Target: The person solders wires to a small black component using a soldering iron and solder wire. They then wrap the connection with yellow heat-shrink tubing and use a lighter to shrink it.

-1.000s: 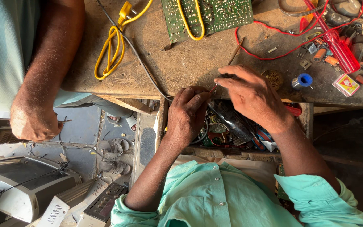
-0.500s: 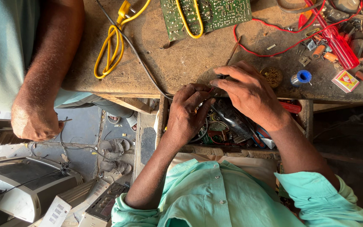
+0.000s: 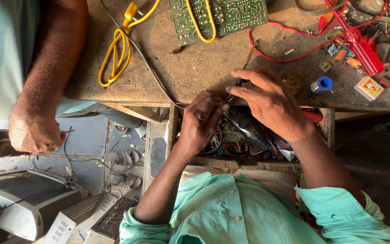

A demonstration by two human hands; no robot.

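Note:
My left hand (image 3: 200,121) and my right hand (image 3: 271,100) meet over an open drawer (image 3: 326,129) at the front edge of a worn wooden bench (image 3: 195,72). My right fingers pinch a thin dark probe (image 3: 239,82) whose brownish shaft slants up onto the bench. My left fingertips pinch a small red-tipped piece (image 3: 227,97) right below it. The two hands touch at the fingertips. Tangled wires and parts (image 3: 231,140) fill the drawer under my hands.
A green circuit board (image 3: 231,16), coiled yellow cable (image 3: 113,54), black cable (image 3: 145,63), red wire (image 3: 271,49), red screwdriver (image 3: 359,45), blue spool (image 3: 324,83) and small box (image 3: 369,88) lie on the bench. Another person's fist (image 3: 34,133) hangs at left. An old grey set (image 3: 23,203) sits below.
My fingertips have drawn closer together on the probe over the drawer. The other person's arm has hardly moved.

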